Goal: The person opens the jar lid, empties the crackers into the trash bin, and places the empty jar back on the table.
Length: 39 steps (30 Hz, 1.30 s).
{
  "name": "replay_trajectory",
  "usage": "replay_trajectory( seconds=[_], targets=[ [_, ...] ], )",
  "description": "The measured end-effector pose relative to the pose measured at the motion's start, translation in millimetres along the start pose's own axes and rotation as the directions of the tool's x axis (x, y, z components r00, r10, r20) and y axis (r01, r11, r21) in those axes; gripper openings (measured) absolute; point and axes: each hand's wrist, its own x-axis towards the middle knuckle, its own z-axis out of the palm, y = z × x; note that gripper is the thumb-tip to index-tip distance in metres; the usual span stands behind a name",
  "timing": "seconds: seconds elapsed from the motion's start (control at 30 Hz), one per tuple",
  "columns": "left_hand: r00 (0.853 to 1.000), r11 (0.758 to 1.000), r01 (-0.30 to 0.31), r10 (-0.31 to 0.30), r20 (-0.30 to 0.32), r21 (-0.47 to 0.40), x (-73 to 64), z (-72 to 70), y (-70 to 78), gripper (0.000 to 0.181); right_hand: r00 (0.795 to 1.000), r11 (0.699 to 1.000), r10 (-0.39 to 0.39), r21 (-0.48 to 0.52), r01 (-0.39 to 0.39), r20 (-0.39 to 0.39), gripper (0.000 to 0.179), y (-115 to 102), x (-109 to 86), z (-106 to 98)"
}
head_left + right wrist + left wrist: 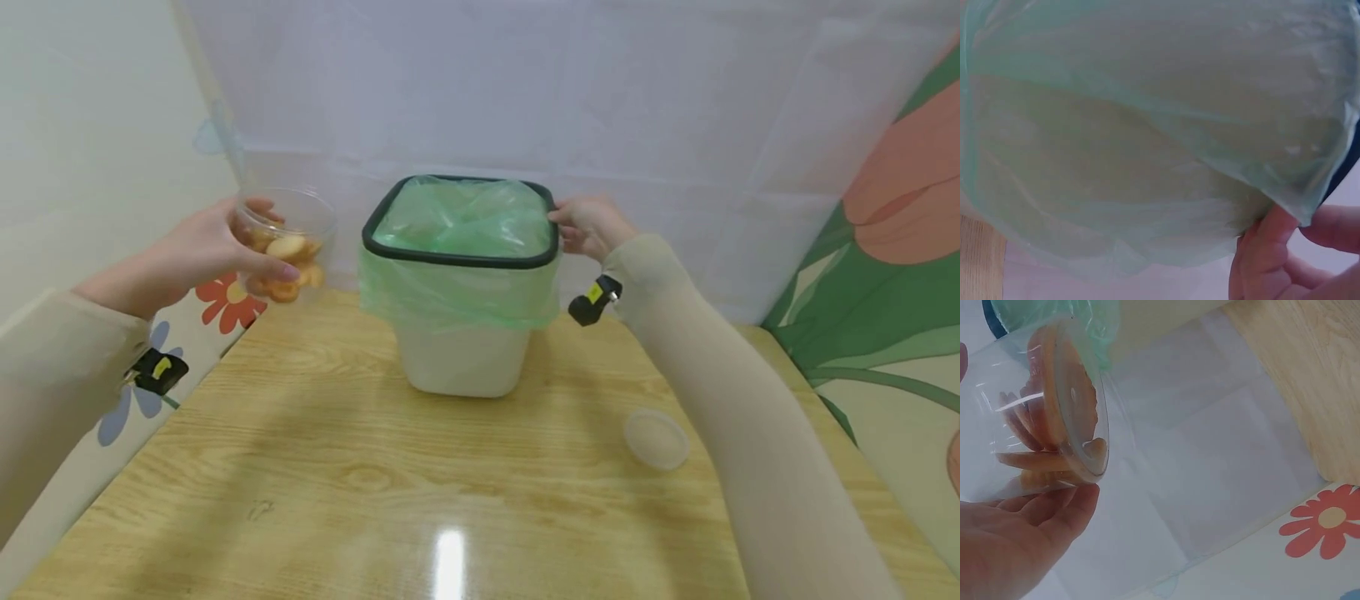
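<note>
My left hand [206, 242] grips a clear plastic cup [318, 221] holding several golden-brown biscuits [287, 247], to the left of the bin. Seen from the left wrist, the cup [997, 419] lies sideways in the picture, with fingers along its wall. A white trash bin [465, 358] stands mid-table, with a dark rim [461, 260]. Its green bag [457, 221] spreads across the opening and hangs over the outside. At the rim's right side, my right hand [596, 225] pinches the bag's edge; in the right wrist view the fingers [1266, 250] sit partly under the plastic.
A round translucent lid [656, 439] lies on the wooden table [322, 483], right of the bin and beside my right forearm. White cloth [465, 92] hangs behind the bin. Flower-printed coverings flank the table, with a red flower [232, 296] on the left.
</note>
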Motion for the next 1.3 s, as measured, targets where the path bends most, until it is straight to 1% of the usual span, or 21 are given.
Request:
replay_trajectory(
  seconds=[0.1,0.13,0.17,0.23,0.4,0.5,0.67,0.73,0.9,1.07,1.13,1.3],
  targets=[
    [1.000,1.000,0.011,-0.011,0.001,0.007,3.4,-2.4,4.2,0.090,1.000,1.000,-0.008,-0.007,0.008,0.006,0.045,0,0.1,0],
    [1.000,1.000,0.011,-0.011,0.002,0.011,4.5,-3.5,5.5,0.093,1.000,1.000,-0.012,-0.014,0.012,0.009,0.045,0,0.1,0],
    [1.000,1.000,0.008,-0.008,0.006,0.007,5.7,-4.7,6.9,0.092,1.000,1.000,-0.016,-0.021,0.016,0.013,0.046,0,0.1,0],
    [1.000,1.000,0.005,-0.005,0.009,0.017,7.6,-6.6,9.9,0.081,1.000,0.999,-0.022,-0.034,0.022,0.019,0.046,0,-0.2,1],
    [1.000,0.999,0.011,-0.011,0.009,0.045,11.6,-8.5,16.4,0.070,0.999,0.998,-0.033,-0.054,0.034,0.019,0.046,0,-0.6,2],
    [1.000,0.998,0.020,-0.021,0.018,0.052,12.9,-8.9,20.0,0.076,0.999,0.998,-0.038,-0.058,0.039,0.018,0.045,1,-0.6,3],
    [0.999,0.997,0.027,-0.029,0.023,0.070,15.7,-11.3,26.1,0.099,0.999,0.997,-0.044,-0.054,0.046,0.028,0.045,2,-0.6,3],
    [1.000,0.996,0.024,-0.025,0.017,0.080,18.1,-12.2,28.4,0.104,0.998,0.998,-0.045,-0.052,0.046,0.032,0.045,2,-0.4,2],
    [1.000,0.992,0.019,-0.021,0.009,0.121,23.4,-14.8,35.2,0.108,0.998,0.997,-0.044,-0.063,0.046,0.045,0.046,2,-0.9,2],
    [1.000,0.988,0.001,-0.003,0.009,0.156,27.6,-15.6,43.8,0.100,0.998,0.997,-0.041,-0.064,0.044,0.037,0.047,1,-1.7,1],
    [1.000,0.988,0.003,-0.004,0.006,0.157,28.3,-15.9,46.6,0.099,0.999,0.997,-0.042,-0.060,0.044,0.033,0.046,1,-2.3,2],
    [1.000,0.988,0.002,-0.004,0.013,0.157,28.5,-17.4,51.4,0.104,0.998,0.996,-0.053,-0.064,0.055,0.036,0.044,2,-3.9,4]
  ],
)
